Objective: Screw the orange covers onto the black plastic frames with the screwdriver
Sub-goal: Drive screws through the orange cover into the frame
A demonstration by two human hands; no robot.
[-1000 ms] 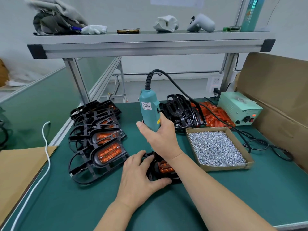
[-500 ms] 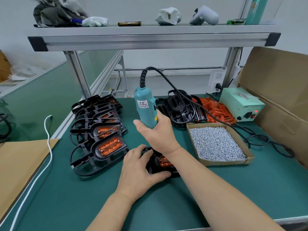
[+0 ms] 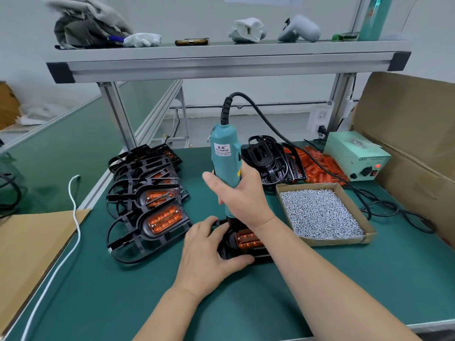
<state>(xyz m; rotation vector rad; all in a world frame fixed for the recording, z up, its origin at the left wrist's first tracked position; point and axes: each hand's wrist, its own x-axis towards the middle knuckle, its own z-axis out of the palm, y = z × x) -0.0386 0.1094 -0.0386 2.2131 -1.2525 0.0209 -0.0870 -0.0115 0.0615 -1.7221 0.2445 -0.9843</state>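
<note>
Teal electric screwdriver [image 3: 225,153] stands upright, its lower body gripped in the right hand's [image 3: 242,198] curled fingers, its black nose pointing down at the left end of an orange cover [image 3: 247,238]. That cover sits in a black plastic frame [image 3: 258,258] at mid-mat, which the left hand [image 3: 209,252] clasps between thumb and fingers. Finished frames [image 3: 147,200] lie overlapped at ten o'clock from it, a cardboard tray of screws [image 3: 320,212] at two o'clock, and bare frames [image 3: 268,158] and loose covers [image 3: 317,163] at one o'clock.
</note>
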